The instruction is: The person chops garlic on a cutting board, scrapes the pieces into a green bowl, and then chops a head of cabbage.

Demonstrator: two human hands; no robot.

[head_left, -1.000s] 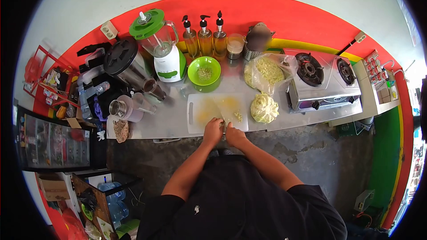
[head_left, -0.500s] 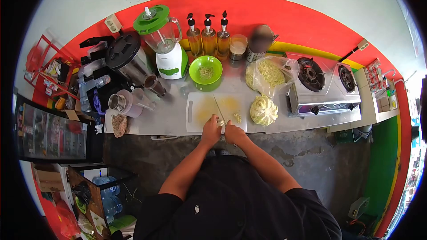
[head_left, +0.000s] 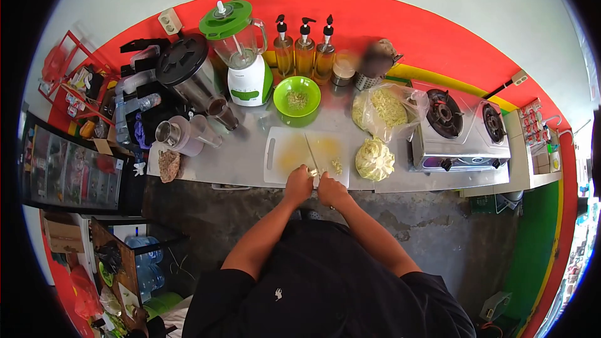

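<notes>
A white cutting board [head_left: 273, 172] with yellowish stains lies at the counter's front edge. My right hand [head_left: 332, 190] is closed round the handle of a knife [head_left: 311, 151], whose blade points away from me over the board. Beside the blade, my left hand [head_left: 298, 185] is closed on a small pale food piece [head_left: 312, 173], too small to name and partly hidden by the fingers. Small chopped pieces [head_left: 337, 166] lie on the board just beyond my right hand. To the right of the board sits a cabbage [head_left: 374, 159].
Behind the board stand a green bowl [head_left: 297, 112] with chopped bits, a blender [head_left: 246, 78] and pump bottles [head_left: 304, 56]. A bag of shredded cabbage [head_left: 385, 109] lies near the gas stove [head_left: 460, 144]. At lower left, another person's hand [head_left: 139, 319] is near a second board.
The view has shifted slightly, so the counter things appear a little further right and higher. Another person's hand has come into view at lower left. My hands stay at the board.
</notes>
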